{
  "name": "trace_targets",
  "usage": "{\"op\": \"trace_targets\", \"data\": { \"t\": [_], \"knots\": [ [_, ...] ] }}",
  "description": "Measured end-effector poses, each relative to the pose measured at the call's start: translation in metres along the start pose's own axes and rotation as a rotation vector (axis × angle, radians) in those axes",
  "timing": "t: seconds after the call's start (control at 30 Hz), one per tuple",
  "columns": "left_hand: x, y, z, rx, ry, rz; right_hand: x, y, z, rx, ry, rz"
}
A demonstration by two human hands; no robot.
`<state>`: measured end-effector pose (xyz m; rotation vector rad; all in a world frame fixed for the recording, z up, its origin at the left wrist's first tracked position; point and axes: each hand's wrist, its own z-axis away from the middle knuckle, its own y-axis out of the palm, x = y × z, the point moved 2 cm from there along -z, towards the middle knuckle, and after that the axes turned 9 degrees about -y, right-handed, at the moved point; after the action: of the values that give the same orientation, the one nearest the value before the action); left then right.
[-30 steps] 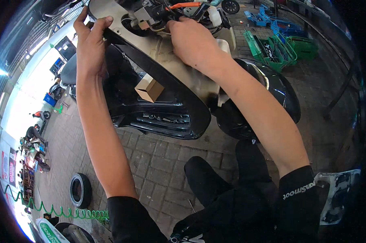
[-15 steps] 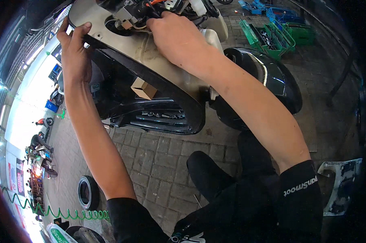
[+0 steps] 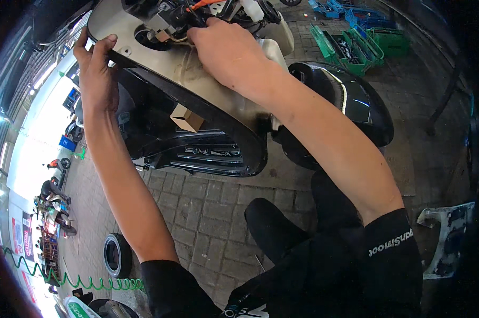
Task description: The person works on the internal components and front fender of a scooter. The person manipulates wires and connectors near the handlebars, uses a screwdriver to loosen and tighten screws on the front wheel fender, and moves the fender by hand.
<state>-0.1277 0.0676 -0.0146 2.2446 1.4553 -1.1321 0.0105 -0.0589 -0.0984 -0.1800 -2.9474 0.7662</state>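
Observation:
A scooter's beige front body panel (image 3: 184, 69) with a dark edge lies across the top of the view. My left hand (image 3: 97, 63) grips its left edge; the thumb and a finger show, and the other fingers are hidden. My right hand (image 3: 223, 50) reaches over the panel into a cluster of exposed parts. Its fingers are curled there, but their tips and whatever they hold are hidden. Beside it are a grey metal block (image 3: 165, 22), dark cables and an orange cable (image 3: 201, 4). A small cardboard box (image 3: 186, 117) rests inside the black footwell below the panel.
The black front wheel cover (image 3: 351, 106) stands to the right. Green toolboxes (image 3: 351, 50) and blue toolboxes (image 3: 369, 17) lie open at the far right. A loose tyre (image 3: 116, 255) and a green coiled hose (image 3: 91, 282) are at the lower left. A whitish panel (image 3: 446, 238) lies at right.
The whole view has shifted slightly. Both hands keep nearly the same places, the left on the panel edge and the right among the exposed parts.

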Motion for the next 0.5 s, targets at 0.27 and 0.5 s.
{"op": "trace_targets", "data": {
  "t": [0.27, 0.5],
  "knots": [
    [0.002, 0.0006, 0.0021, 0.011, -0.01, -0.009, -0.002, 0.0039, 0.0006, -0.06, -0.017, 0.029],
    [-0.0013, 0.0012, 0.0013, 0.011, -0.022, 0.051, 0.0011, -0.0025, -0.0021, 0.004, 0.018, -0.014]
  ]
}}
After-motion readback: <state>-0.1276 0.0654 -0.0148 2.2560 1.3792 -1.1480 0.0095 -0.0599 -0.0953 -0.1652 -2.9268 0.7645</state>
